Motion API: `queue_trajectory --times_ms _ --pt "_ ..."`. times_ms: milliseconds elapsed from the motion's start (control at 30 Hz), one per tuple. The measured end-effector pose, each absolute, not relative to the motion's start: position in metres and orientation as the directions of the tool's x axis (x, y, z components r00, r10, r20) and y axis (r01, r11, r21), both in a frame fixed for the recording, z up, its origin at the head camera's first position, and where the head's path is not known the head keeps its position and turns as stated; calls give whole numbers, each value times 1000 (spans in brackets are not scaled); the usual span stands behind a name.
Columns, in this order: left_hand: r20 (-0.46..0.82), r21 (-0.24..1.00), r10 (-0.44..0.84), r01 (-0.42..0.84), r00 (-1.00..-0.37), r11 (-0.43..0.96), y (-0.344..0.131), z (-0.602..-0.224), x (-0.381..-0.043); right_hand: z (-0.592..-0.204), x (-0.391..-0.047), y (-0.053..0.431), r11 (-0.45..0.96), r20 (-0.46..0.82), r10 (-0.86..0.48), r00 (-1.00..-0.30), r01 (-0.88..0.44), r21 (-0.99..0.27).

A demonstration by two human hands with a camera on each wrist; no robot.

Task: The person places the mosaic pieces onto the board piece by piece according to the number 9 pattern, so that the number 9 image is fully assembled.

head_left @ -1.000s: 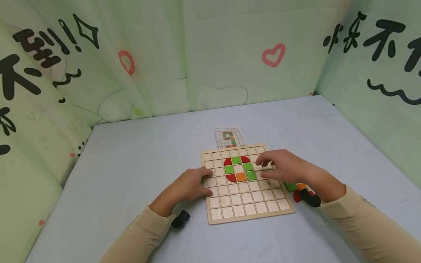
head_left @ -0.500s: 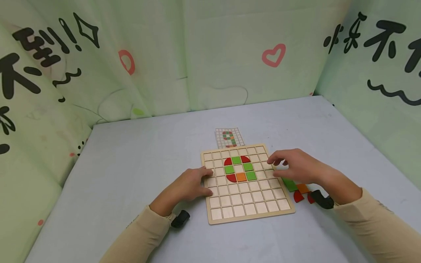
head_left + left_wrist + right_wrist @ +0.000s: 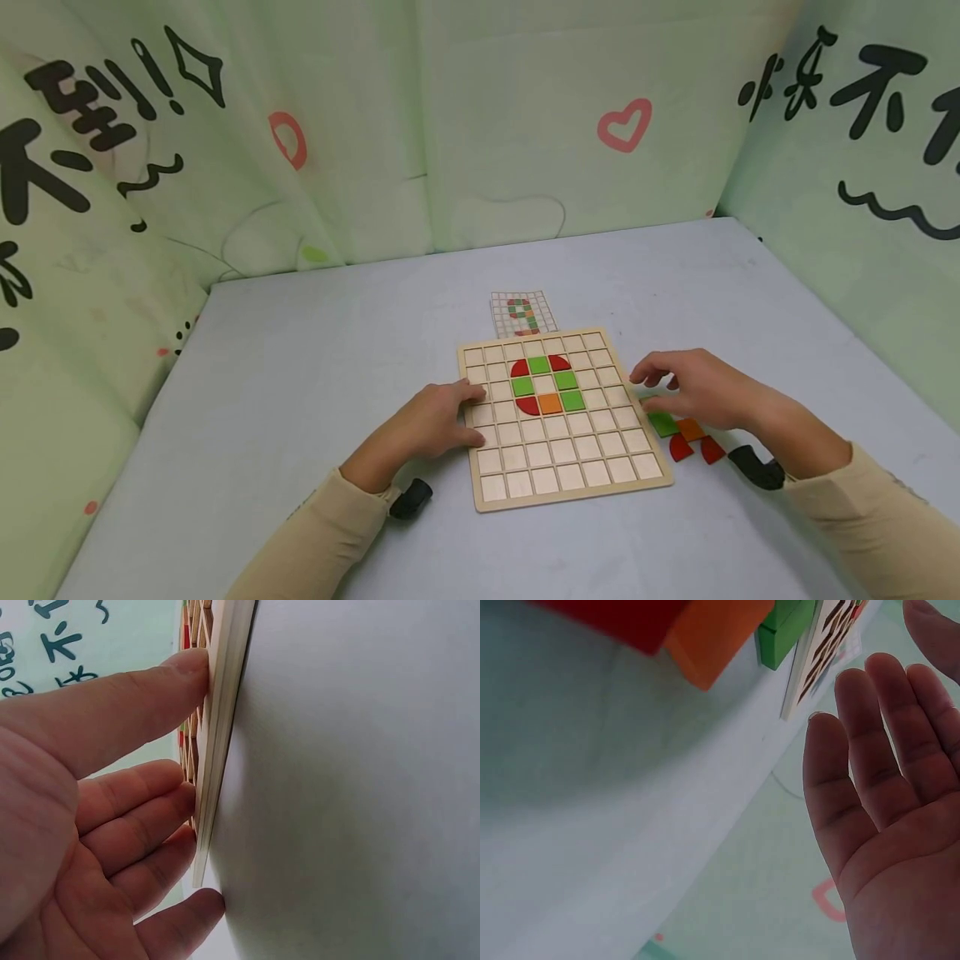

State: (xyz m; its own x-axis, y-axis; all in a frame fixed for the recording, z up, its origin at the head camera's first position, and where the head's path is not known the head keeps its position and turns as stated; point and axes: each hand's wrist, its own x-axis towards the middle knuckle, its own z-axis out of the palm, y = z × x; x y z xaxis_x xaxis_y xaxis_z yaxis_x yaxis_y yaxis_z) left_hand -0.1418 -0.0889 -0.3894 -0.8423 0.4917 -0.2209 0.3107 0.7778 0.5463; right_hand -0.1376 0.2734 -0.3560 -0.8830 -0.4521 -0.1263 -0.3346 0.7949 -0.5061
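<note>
A wooden grid board [image 3: 566, 500] lies on the table. On it, red rounded-corner tiles [image 3: 528, 406], green square tiles [image 3: 573, 401] and one orange tile [image 3: 550, 404] form a ring around a bare cell. My left hand [image 3: 435, 421] rests at the board's left edge; in the left wrist view the thumb and fingertips [image 3: 172, 776] touch its rim. Past the board's right edge, my right hand [image 3: 697, 387] hovers with nothing in it, fingertips close over green tiles [image 3: 663, 424]. The right wrist view shows its palm [image 3: 907, 862] bare and fingers loosely extended.
Beside the green tiles lie an orange tile [image 3: 691, 430] and two red quarter-round tiles [image 3: 681, 448]. A printed pattern card [image 3: 540, 304] lies behind the board, partly under its far edge. Pale curtains with lettering [image 3: 525, 167] enclose the table's back and sides.
My right hand has moved right, from over the board to beside the loose tiles, uncovering the board's right columns and the red tiles. My left hand has stayed at the left edge.
</note>
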Motion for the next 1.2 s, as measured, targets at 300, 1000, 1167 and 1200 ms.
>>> queue_trajectory --times_ms 300,1000,1167,1200 --pt "-223 550 490 306 -843 777 -90 -389 -141 -362 -135 283 810 -138 -424 -895 -306 -501" --pt "-223 548 485 302 -846 780 -88 -389 -141 -376 -138 289 815 -129 -436 -891 -330 -477" --pt "-224 550 482 298 -847 780 -88 -390 -141 -375 -139 289 820 -127 -432 -893 -329 -469" --pt "-224 550 482 298 -847 780 -88 -390 -141 -374 -139 289 821 -128 -430 -894 -329 -467"
